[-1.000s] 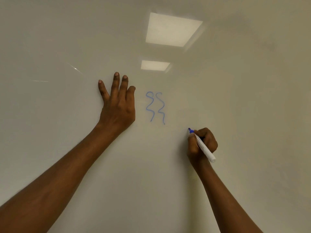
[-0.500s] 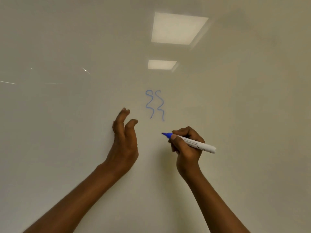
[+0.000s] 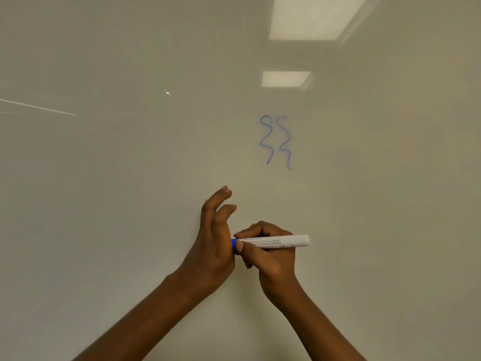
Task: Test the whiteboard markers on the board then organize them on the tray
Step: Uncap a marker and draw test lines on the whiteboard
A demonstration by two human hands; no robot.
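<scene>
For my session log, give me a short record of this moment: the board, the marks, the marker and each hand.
board: whiteboard, with two ceiling lights reflected in it
marks: two blue squiggles, side by side, above the hands
marker: white barrel, lying level, blue end toward the left palm
right hand: grips the marker
left hand: fingers loosely curved, palm beside the blue end; contact unclear

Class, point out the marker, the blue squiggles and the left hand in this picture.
marker (image 3: 281, 242): head view, on its white barrel.
blue squiggles (image 3: 289, 160): head view, on the right stroke's lower tail.
left hand (image 3: 213, 246): head view, on the back of the hand.
</scene>
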